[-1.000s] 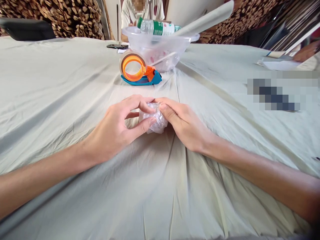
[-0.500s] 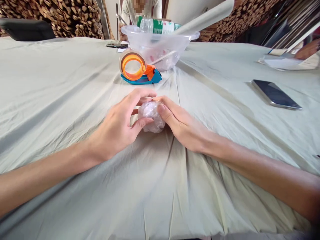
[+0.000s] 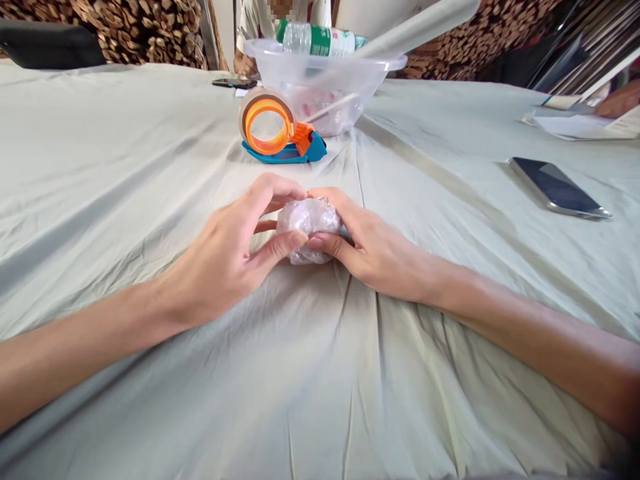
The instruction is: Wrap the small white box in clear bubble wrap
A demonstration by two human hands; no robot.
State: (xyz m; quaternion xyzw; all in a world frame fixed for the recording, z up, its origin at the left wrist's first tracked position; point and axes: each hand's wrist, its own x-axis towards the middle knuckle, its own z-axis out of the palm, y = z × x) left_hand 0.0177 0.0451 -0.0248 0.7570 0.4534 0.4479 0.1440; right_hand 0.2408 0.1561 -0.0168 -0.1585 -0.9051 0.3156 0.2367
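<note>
A small lump wrapped in clear bubble wrap [image 3: 309,225] rests on the grey-green cloth [image 3: 150,173] covering the table. My left hand [image 3: 227,250] pinches its left side between thumb and fingers. My right hand [image 3: 367,243] grips its right side, thumb low against the front and fingers over the top. Both hands are closed on the bundle, and what is inside the wrap is hidden. Just beyond the hands lies an orange and blue tape dispenser [image 3: 277,130] with a roll of tape on it.
A clear plastic bowl [image 3: 325,77] behind the dispenser holds a green-labelled bottle [image 3: 320,40] and a paper roll [image 3: 420,27]. A phone [image 3: 557,188] lies at the right, another phone [image 3: 234,83] far back. Papers [image 3: 575,123] sit at the right edge. A person sits across the table.
The bundle has turned a little between my hands. My right thumb has slid down to its front, and my left fingers have shifted over its top. The view has tipped slightly.
</note>
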